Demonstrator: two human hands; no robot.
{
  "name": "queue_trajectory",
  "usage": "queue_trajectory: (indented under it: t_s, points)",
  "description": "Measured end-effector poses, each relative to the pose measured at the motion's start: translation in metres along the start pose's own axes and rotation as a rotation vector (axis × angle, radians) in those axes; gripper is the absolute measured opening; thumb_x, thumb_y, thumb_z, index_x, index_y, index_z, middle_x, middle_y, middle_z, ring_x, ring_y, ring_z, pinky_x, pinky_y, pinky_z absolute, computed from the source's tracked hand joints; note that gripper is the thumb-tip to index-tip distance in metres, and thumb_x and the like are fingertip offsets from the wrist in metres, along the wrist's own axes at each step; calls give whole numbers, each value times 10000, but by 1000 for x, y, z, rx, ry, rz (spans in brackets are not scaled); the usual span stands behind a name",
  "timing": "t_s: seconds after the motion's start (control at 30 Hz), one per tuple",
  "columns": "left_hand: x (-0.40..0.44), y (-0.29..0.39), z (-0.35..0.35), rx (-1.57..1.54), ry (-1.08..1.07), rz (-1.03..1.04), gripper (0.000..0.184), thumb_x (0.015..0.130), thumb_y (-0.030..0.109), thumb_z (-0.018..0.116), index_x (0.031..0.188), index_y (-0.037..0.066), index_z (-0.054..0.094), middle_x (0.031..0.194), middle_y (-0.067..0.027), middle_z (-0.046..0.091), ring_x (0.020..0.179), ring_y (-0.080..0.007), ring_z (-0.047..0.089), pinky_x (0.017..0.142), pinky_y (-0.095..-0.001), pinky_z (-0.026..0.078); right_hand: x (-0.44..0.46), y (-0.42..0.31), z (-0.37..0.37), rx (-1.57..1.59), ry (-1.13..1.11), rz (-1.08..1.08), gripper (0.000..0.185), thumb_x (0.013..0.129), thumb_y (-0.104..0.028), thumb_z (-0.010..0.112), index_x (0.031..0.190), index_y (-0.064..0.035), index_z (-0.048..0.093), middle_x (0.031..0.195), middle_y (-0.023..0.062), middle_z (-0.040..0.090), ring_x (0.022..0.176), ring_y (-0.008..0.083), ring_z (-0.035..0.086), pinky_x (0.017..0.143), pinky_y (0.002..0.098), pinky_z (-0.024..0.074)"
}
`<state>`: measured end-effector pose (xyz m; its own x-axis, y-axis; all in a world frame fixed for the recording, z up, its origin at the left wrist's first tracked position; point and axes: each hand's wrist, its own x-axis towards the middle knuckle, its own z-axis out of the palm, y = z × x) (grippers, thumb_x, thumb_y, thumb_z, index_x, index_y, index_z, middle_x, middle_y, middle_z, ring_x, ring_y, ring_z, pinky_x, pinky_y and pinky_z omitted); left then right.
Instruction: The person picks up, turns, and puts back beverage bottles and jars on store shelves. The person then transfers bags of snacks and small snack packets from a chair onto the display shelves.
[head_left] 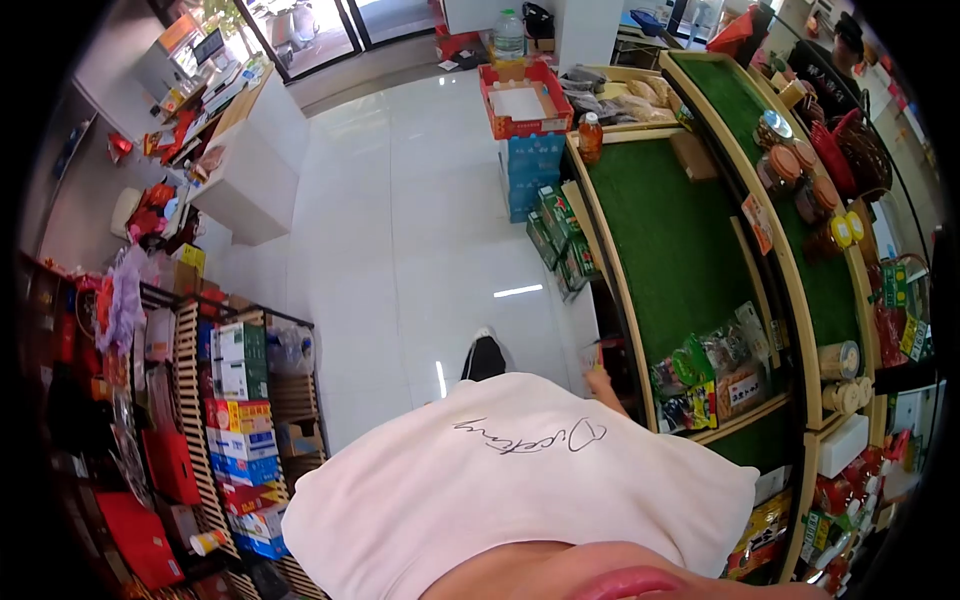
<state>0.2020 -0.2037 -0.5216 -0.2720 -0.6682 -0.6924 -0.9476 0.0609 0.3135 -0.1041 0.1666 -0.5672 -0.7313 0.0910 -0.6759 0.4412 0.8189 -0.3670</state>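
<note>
My right hand (pixel 599 381) is low at the side of the display stand with the green-lined tray (pixel 650 220). Its fingers appear bent around a small pale and red item (pixel 592 356), too small to name. Part of the hand is lost against the dark gap below the tray. Bagged snacks (pixel 738 390) and a green packet (pixel 688 362) lie in the tray above that arm. My left hand is out of sight, hidden behind my white shirt (pixel 520 470).
Green cartons (pixel 562 235) and blue boxes (pixel 520 170) under a red carton (pixel 490 100) line the stand's side. A drink bottle (pixel 590 138) stands on its corner. To the left are a slatted rack (pixel 187 370) with stacked boxes and a white counter (pixel 255 160). Shiny floor tiles (pixel 390 220) lie between.
</note>
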Motion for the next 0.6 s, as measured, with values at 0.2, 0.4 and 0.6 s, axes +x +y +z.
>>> queue_trajectory:
  t_s: [0.2, 0.4, 0.6]
  points:
    - [125, 119, -95, -61, -50, 249, 343, 772, 331, 551, 850, 20, 672, 806, -143, 653, 696, -236, 616, 639, -382, 470, 37, -125, 1, -37, 143, -43, 393, 756, -332, 528, 892, 19, 639, 907, 241, 614, 873, 364, 603, 764, 441, 468]
    - [196, 227, -161, 67, -165, 508, 388, 775, 330, 525, 884, -23, 645, 823, -219, 634, 823, -348, 613, 739, -383, 463, 15, -278, -5, 58, 91, -255, 377, 749, -324, 545, 873, 18, 645, 842, 219, 629, 836, 377, 600, 738, 416, 459]
    - [236, 309, -160, 212, -285, 524, 408, 771, 346, 518, 925, -11, 643, 877, -238, 621, 892, -362, 592, 809, -382, 450, 81, -315, 36, 290, 52, -275, 324, 723, -281, 612, 863, 8, 654, 644, 106, 606, 525, 203, 562, 505, 350, 436]
